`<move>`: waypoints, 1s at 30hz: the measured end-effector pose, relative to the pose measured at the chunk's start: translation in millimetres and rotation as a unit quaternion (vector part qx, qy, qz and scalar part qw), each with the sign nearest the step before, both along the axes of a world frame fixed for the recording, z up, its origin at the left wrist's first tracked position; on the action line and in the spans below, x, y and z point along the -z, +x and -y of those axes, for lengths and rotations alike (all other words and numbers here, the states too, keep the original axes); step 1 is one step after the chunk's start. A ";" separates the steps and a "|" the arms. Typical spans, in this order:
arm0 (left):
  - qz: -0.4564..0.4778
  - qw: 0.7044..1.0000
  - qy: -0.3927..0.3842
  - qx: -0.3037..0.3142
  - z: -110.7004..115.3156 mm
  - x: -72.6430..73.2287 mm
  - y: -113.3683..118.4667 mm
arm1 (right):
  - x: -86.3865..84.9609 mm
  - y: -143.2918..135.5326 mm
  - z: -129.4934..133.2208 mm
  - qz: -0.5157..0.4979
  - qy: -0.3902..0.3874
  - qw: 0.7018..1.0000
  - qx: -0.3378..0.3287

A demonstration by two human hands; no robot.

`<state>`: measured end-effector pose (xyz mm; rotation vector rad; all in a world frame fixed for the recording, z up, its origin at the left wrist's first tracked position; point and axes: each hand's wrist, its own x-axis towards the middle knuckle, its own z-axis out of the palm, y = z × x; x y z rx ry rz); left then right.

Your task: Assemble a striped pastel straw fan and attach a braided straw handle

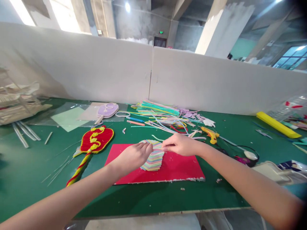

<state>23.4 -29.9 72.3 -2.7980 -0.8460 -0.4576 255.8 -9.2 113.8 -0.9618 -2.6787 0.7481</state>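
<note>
A striped pastel piece [155,160] made of rows of fuzzy stems lies on a red board [184,167] on the green table. Over its upper left part is my left hand [139,154], fingers curled closed; what they hold, if anything, is hidden. My right hand [177,144] is at the piece's upper right edge, thumb and fingers pinched together, and the thing between the fingertips is too small to name. A pale green stem [157,138] sticks out just behind the piece, near my right hand.
A red and yellow fan [98,140] lies left of the board. Behind it are a purple fan shape [107,110] and a light green sheet [70,119]. Many coloured stems [158,108] are heaped at the back. A yellow glue gun [210,134] and yellow bar [278,124] lie right.
</note>
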 end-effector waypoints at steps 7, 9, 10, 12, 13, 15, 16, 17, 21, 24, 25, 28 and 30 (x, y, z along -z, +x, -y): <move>-0.015 0.996 0.074 0.039 -2.3 9.5 9.2 | 1.2 6.5 -25.1 0.018 -0.336 0.940 -0.051; -0.020 0.999 0.018 0.030 -3.6 4.6 12.1 | 3.7 8.3 -29.7 0.030 -0.360 0.932 -0.037; -0.023 0.999 -0.023 0.022 -5.1 1.6 12.5 | 4.2 8.4 -30.7 0.035 -0.353 0.935 -0.028; -0.012 0.992 -0.127 0.001 -9.9 -4.0 11.0 | 3.6 7.2 -30.0 0.035 -0.300 0.953 -0.008; 0.017 0.983 -0.185 -0.011 -13.0 -5.7 9.7 | 2.9 5.9 -28.6 0.027 -0.262 0.965 0.005; 0.140 0.946 -0.289 -0.045 -20.0 -5.3 7.8 | 2.2 2.8 -25.1 -0.006 -0.184 0.982 0.050; 0.228 0.914 -0.328 -0.067 -23.3 -3.0 8.0 | 2.5 1.0 -23.3 -0.027 -0.149 0.985 0.081; 0.317 0.874 -0.358 -0.090 -26.3 0.7 9.3 | 3.6 -0.9 -21.8 -0.050 -0.120 0.985 0.112; 0.515 0.706 -0.471 -0.116 -31.3 20.9 23.4 | 14.4 -9.4 -18.9 -0.118 -0.084 0.973 0.179; 0.582 0.621 -0.513 -0.117 -30.4 31.4 33.1 | 24.4 -14.6 -18.5 -0.134 -0.097 0.969 0.184; 0.602 0.600 -0.513 -0.119 -30.3 33.2 34.4 | 27.1 -15.4 -18.4 -0.139 -0.096 0.967 0.189; 0.648 0.557 -0.504 -0.128 -31.4 35.2 33.6 | 32.9 -14.4 -18.7 -0.154 -0.091 0.963 0.202; 0.655 0.539 -0.512 -0.133 -31.9 35.6 32.4 | 36.0 -12.5 -18.9 -0.150 -0.077 0.964 0.205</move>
